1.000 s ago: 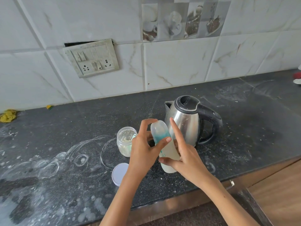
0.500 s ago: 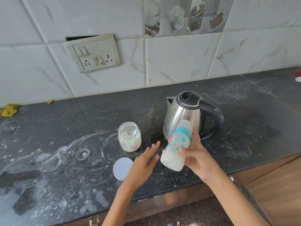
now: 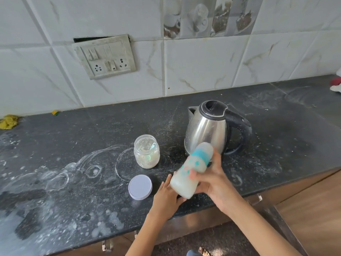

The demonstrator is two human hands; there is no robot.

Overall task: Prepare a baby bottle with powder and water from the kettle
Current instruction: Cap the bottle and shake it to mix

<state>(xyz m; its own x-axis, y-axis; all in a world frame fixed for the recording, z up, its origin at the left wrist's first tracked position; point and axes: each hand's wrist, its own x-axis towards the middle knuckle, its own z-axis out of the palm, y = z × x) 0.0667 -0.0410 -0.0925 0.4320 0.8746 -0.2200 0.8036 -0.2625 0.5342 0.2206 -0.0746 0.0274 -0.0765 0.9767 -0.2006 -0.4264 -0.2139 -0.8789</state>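
Note:
My right hand (image 3: 215, 179) grips the capped baby bottle (image 3: 191, 169), which holds milky liquid and tilts with its teal collar and cap pointing up to the right. My left hand (image 3: 167, 195) lies with fingers straight under and beside the bottle's base. The steel kettle (image 3: 206, 131) with black lid and handle stands just behind the bottle. An open glass powder jar (image 3: 147, 151) with a scoop inside stands left of the kettle. Its white lid (image 3: 140, 187) lies flat near my left hand.
The dark stone counter (image 3: 73, 145) is dusted with white powder rings and smears. A yellow cloth (image 3: 8, 121) lies at the far left by the wall. A switch panel (image 3: 105, 56) hangs on the tiled wall. Wooden cabinets (image 3: 313, 209) sit below the counter edge.
My left hand let go of the bottle's cap and dropped toward the counter. My right hand kept the bottle and tipped it so the cap leans right; it looks blurred from motion.

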